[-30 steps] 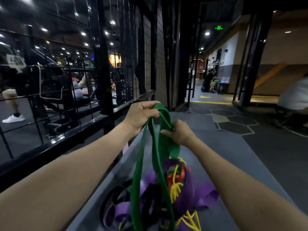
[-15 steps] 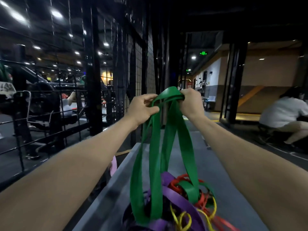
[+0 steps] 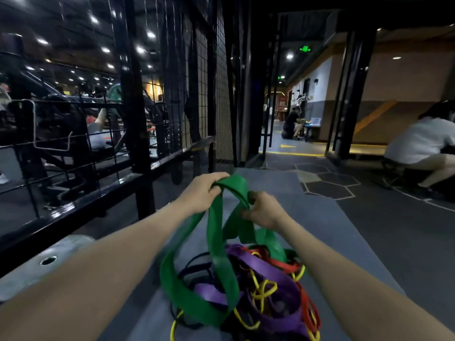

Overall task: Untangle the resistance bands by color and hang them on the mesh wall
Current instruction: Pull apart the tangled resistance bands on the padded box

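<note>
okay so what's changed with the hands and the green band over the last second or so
Both hands came back down after lifting the green band high half a second ago. The right hand slid from the top of the loop to a strand lower on its right side; the left hand kept its grip at the top. The band's lower loops remain caught in the pile of purple, red and yellow bands on the grey mat.
</note>
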Available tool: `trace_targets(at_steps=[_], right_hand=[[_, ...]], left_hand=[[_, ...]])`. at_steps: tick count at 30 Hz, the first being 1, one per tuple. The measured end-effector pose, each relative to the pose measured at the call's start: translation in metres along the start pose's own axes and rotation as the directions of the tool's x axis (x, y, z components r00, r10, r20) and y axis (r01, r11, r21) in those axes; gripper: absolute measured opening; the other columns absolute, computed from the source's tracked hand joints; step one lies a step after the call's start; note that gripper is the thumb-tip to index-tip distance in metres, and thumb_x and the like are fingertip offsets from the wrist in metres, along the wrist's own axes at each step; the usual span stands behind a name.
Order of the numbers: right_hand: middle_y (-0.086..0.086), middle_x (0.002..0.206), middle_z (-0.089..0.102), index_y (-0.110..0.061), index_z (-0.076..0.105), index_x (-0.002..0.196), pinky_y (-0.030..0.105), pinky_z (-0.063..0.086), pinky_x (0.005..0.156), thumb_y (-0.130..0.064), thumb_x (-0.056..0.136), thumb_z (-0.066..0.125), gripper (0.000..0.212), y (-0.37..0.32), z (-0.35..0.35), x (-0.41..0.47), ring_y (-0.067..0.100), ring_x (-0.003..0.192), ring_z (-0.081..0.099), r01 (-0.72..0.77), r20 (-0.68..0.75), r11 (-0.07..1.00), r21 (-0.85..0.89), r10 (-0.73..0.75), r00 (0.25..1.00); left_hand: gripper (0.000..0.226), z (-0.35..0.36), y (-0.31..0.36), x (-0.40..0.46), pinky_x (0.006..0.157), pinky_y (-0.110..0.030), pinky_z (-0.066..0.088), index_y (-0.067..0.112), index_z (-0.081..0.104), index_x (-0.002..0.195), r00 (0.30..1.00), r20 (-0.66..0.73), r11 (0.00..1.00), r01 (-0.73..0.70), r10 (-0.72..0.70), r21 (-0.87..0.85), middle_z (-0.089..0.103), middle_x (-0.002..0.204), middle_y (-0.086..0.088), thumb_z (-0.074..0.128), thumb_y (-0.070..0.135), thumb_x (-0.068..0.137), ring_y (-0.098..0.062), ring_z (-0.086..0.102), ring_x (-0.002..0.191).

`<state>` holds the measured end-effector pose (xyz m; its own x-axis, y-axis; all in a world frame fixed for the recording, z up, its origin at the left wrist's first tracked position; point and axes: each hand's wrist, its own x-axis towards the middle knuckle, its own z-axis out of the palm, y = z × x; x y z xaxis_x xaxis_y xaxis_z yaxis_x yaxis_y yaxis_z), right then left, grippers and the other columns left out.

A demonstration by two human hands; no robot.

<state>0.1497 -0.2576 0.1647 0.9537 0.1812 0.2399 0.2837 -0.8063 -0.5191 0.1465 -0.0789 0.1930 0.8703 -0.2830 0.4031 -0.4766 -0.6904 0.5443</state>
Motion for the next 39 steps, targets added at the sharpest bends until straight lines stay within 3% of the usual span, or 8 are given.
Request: trace_targets(at_steps=[5, 12, 15, 20, 28, 33, 36, 39], right_hand=[[-0.004, 0.127, 0.048, -0.013, 0.032, 0.139, 0.014, 0.036, 0.093, -0.008, 0.070, 0.078, 0.083, 0.018, 0.043, -0.004, 0.006, 0.120, 0.042, 0.043, 0.238, 0.936, 0.350, -0.133, 0.962], [0.005, 0.118, 0.061, -0.010, 0.049, 0.122, 0.039, 0.046, 0.098, -0.012, 0.082, 0.067, 0.044, 0.020, 0.057, 0.014, 0.023, 0.110, 0.057, 0.103, 0.126, 0.921, 0.375, -0.161, 0.979], [0.012, 0.084, 0.062, -0.006, 0.055, 0.088, 0.042, 0.051, 0.079, -0.014, 0.093, 0.050, 0.010, 0.022, 0.039, 0.026, 0.033, 0.085, 0.061, 0.068, 0.011, 0.957, 0.282, -0.074, 0.997], [0.017, 0.089, 0.059, -0.003, 0.055, 0.093, 0.031, 0.034, 0.064, -0.021, 0.095, 0.046, 0.020, 0.028, 0.002, 0.050, 0.033, 0.086, 0.057, 0.110, -0.178, 0.994, -0.024, -0.113, 0.978], [0.000, 0.060, 0.039, -0.017, 0.033, 0.060, 0.029, 0.030, 0.059, -0.019, 0.094, 0.048, 0.037, 0.038, -0.004, 0.061, 0.028, 0.067, 0.046, 0.082, -0.201, 0.996, -0.038, -0.088, 0.976], [0.004, 0.056, 0.037, -0.014, 0.032, 0.055, 0.030, 0.029, 0.049, -0.023, 0.093, 0.051, 0.043, 0.071, -0.002, 0.064, 0.020, 0.049, 0.037, -0.094, -0.205, 0.995, 0.029, 0.098, 0.974], [0.005, 0.057, 0.043, -0.011, 0.039, 0.061, 0.027, 0.029, 0.043, -0.037, 0.088, 0.060, 0.043, 0.105, 0.004, 0.058, 0.021, 0.049, 0.042, -0.295, -0.136, 0.948, 0.117, 0.310, 0.941], [0.007, 0.054, 0.043, -0.009, 0.042, 0.059, 0.026, 0.032, 0.048, -0.039, 0.090, 0.056, 0.045, 0.128, 0.015, 0.046, 0.025, 0.053, 0.047, -0.378, -0.016, 0.924, 0.056, 0.380, 0.925]], left_hand=[[0.042, 0.000, 0.002, 0.010, 0.090, -0.019, 0.038, 0.020, 0.058, 0.122, 0.997, -0.056, 0.995, -0.055, 0.050, -0.078, 0.059, 0.125, -0.002, 0.040, -0.002, 0.092, -0.016, 0.054, 0.115], [0.037, -0.010, -0.008, 0.019, 0.080, -0.002, 0.044, 0.015, 0.054, 0.125, 0.995, -0.100, 0.957, -0.046, 0.018, -0.286, 0.058, 0.115, 0.004, 0.045, 0.000, 0.093, -0.004, 0.055, 0.101], [0.033, -0.023, -0.031, 0.027, 0.089, -0.023, 0.044, 0.015, 0.055, 0.124, 0.994, -0.105, 0.993, 0.037, -0.025, 0.110, 0.058, 0.116, -0.001, 0.051, 0.008, 0.092, -0.016, 0.057, 0.102], [0.026, -0.042, -0.047, 0.040, 0.071, -0.044, 0.049, 0.020, 0.059, 0.115, 0.973, -0.203, 0.644, 0.223, -0.106, 0.732, 0.047, 0.114, -0.008, 0.047, 0.030, 0.095, -0.034, 0.058, 0.098], [0.020, -0.017, 0.013, 0.123, 0.054, -0.030, 0.029, 0.012, 0.047, 0.108, 0.854, -0.491, 0.967, 0.242, -0.170, 0.085, 0.048, 0.078, -0.005, 0.039, 0.026, 0.094, -0.022, 0.047, 0.068], [0.055, 0.047, -0.012, 0.144, 0.096, -0.034, 0.041, 0.006, 0.031, 0.140, 0.983, -0.052, 0.893, 0.181, -0.175, 0.412, 0.026, 0.143, -0.023, 0.053, 0.015, 0.091, -0.037, 0.047, 0.118], [0.073, 0.095, -0.028, 0.116, 0.101, -0.036, 0.038, 0.004, 0.010, 0.146, 0.951, 0.083, 0.914, 0.259, -0.298, 0.313, 0.006, 0.149, -0.023, 0.056, 0.018, 0.090, -0.039, 0.045, 0.121], [0.045, 0.128, -0.043, 0.079, 0.092, -0.036, 0.045, 0.007, 0.039, 0.129, 0.956, 0.095, 0.937, 0.247, -0.277, 0.245, 0.027, 0.135, -0.017, 0.058, 0.015, 0.089, -0.035, 0.055, 0.105]])
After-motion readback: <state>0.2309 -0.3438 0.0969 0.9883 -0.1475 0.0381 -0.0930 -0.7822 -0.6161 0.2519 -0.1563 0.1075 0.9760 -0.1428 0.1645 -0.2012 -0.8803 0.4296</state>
